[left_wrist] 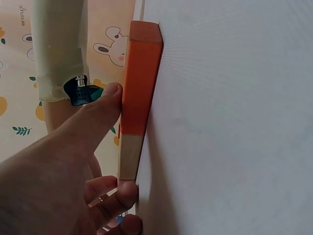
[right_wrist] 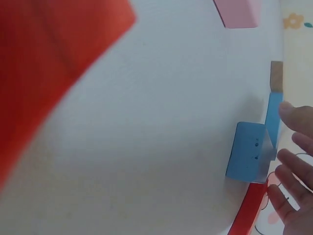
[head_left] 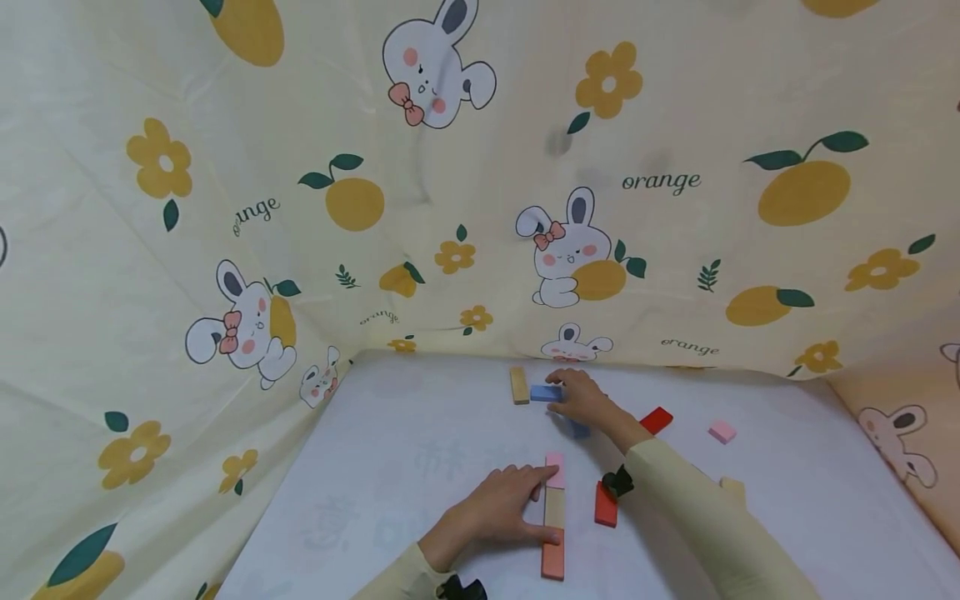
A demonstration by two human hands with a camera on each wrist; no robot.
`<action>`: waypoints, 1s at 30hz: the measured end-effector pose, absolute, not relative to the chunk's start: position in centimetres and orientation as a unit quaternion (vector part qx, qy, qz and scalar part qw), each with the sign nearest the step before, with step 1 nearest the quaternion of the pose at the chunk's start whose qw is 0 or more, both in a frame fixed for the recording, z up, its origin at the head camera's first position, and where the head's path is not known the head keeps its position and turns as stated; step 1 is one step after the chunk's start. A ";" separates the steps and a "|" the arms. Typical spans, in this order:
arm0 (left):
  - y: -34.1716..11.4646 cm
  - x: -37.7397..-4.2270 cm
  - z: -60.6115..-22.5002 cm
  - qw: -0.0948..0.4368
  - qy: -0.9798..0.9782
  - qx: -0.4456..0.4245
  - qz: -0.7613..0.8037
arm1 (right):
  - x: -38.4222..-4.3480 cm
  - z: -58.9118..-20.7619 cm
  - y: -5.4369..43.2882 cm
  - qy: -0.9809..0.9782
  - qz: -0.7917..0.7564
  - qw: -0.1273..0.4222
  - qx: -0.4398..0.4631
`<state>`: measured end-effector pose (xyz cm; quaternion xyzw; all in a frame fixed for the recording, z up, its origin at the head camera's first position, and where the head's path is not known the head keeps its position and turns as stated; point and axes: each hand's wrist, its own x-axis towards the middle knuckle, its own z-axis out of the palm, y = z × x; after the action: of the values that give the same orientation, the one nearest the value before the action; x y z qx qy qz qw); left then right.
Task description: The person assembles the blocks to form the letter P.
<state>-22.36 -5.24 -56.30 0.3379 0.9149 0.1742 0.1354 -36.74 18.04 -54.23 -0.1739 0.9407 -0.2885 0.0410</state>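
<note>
Three blocks lie end to end in a row: a pink block [head_left: 555, 460], a plain wooden block [head_left: 554, 507] and an orange block [head_left: 552, 563]. My left hand [head_left: 495, 507] rests against this row, its index finger on the pink block and its thumb on the orange one. Farther back, my right hand [head_left: 587, 402] reaches over a blue block [head_left: 545, 393], fingers spread and holding nothing. A second blue block [right_wrist: 247, 152] sits beside that hand, partly hidden under it in the head view.
Another plain wooden block [head_left: 520, 386] stands left of the blue one. Two red blocks [head_left: 606, 507] [head_left: 657, 419] and a small pink block [head_left: 722, 431] lie to the right. The right sleeve partly covers a pale block [head_left: 733, 488]. A patterned curtain [head_left: 465, 167] closes off the white table's back.
</note>
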 end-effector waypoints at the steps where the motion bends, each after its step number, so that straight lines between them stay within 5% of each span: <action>1: -5.3 -22.3 -56.3 0.135 0.915 0.338 0.174 | -36.8 -54.3 18.0 0.941 -0.288 0.042 -0.175; 30: -5.2 -22.3 -56.1 0.140 0.917 0.331 0.171 | -37.7 -55.0 18.2 0.931 -0.289 0.076 -0.207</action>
<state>-22.31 -5.17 -56.06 0.3306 0.9175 0.1711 0.1403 -37.71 18.22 -55.00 -0.2071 0.9314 -0.2894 0.0765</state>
